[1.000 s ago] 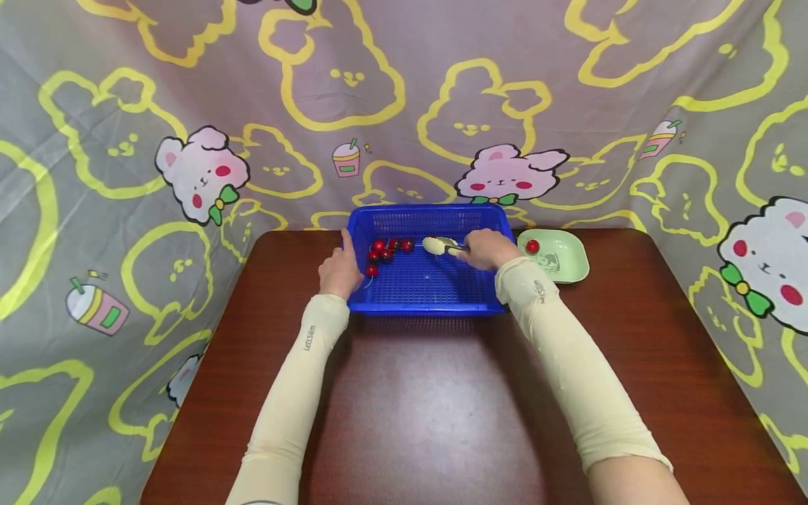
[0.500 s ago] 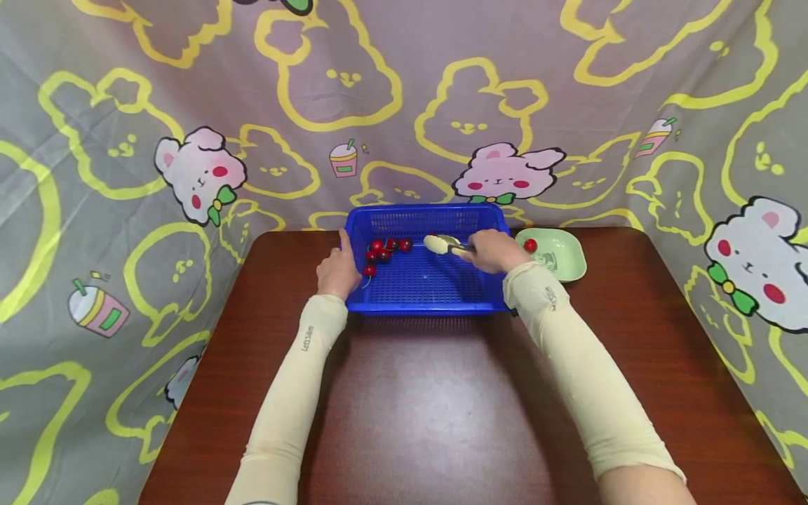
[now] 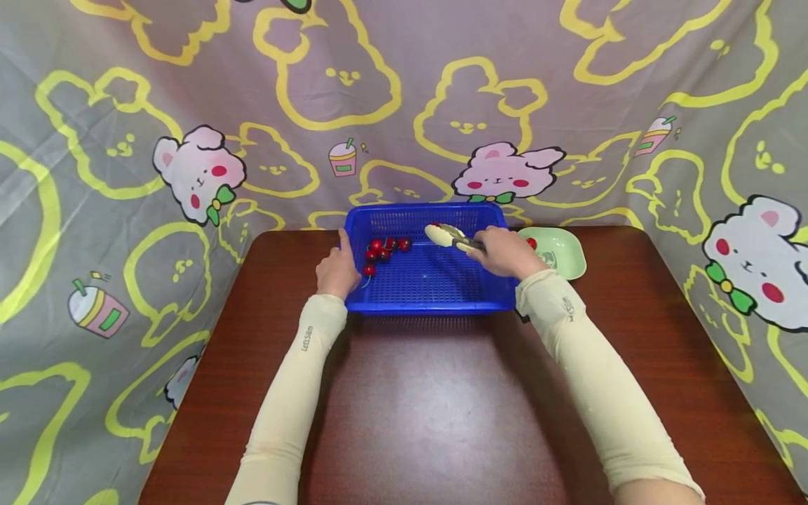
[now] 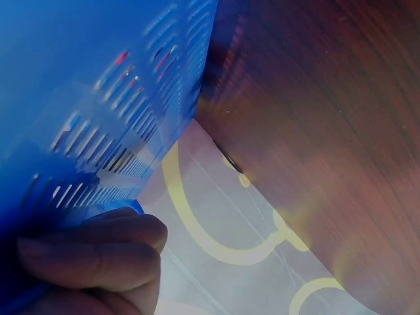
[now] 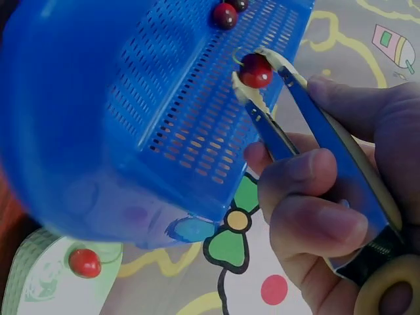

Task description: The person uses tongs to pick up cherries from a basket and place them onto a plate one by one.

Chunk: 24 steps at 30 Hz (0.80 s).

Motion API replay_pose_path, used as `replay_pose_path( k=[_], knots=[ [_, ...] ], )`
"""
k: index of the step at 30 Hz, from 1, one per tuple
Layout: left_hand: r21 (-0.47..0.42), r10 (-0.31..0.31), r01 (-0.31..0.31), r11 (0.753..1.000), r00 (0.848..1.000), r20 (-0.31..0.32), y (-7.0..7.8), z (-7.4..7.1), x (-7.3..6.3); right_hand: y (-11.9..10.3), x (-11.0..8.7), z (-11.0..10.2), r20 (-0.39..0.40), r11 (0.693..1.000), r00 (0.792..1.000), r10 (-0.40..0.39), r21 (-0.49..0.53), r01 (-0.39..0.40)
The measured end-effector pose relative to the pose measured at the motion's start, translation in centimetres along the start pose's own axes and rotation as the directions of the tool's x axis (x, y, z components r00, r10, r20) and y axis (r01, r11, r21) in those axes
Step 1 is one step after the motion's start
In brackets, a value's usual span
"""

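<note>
My left hand (image 3: 337,272) grips the left rim of a blue plastic basket (image 3: 429,307). In the left wrist view its fingers (image 4: 98,259) curl at the basket's edge. My right hand (image 3: 501,251) holds metal tongs (image 5: 328,141) with cream-coloured tips. Between those tips a dark red cherry (image 5: 256,71) is pinched, its stem showing, above the basket's floor. Several other cherries (image 3: 384,254) lie in the left part of the basket. On a pale green dish (image 3: 573,256) to the basket's right lies one red cherry (image 5: 85,263), partly hidden by my right hand in the head view.
Basket and dish stand near the back edge of a brown wooden table (image 3: 416,407). A grey curtain (image 3: 404,105) with yellow cartoon outlines hangs behind the table and on both sides.
My right hand has moved slightly right, and the tongs have risen from the basket's floor with a cherry in their tips. The left hand has stayed on the rim.
</note>
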State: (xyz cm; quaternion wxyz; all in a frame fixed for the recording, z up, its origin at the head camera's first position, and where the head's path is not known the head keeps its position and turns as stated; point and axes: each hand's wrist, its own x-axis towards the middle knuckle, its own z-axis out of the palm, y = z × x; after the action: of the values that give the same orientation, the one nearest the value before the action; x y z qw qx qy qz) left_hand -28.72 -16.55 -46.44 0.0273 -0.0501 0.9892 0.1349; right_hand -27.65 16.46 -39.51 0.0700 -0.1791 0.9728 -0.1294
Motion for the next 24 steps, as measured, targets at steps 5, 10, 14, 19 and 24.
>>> replay_pose_path(
  k=[5,10,14,19,24],
  knots=[
    [0.000,0.004,-0.004,1.000,1.000,-0.001,0.1,-0.1,0.0,0.1,-0.8,0.1,-0.037,1.000,0.999,-0.007,-0.007,0.007],
    [0.000,0.010,-0.010,1.000,1.000,-0.007,0.0,-0.1,-0.1,0.2,-1.5,0.2,-0.083,0.999,0.996,-0.023,-0.033,0.020],
    [0.003,0.014,-0.014,1.000,1.000,-0.003,0.0,-0.1,-0.1,0.3,-2.0,0.4,-0.145,0.999,0.989,-0.029,-0.048,0.023],
    [0.004,0.012,-0.012,1.000,1.000,0.001,0.0,-0.1,-0.1,0.5,-2.7,0.5,-0.207,0.998,0.978,-0.038,-0.058,0.027],
    [0.005,0.007,-0.007,1.000,1.000,-0.004,0.1,-0.1,0.0,0.9,-3.5,0.5,-0.221,0.998,0.975,-0.033,-0.053,0.022]
  ],
)
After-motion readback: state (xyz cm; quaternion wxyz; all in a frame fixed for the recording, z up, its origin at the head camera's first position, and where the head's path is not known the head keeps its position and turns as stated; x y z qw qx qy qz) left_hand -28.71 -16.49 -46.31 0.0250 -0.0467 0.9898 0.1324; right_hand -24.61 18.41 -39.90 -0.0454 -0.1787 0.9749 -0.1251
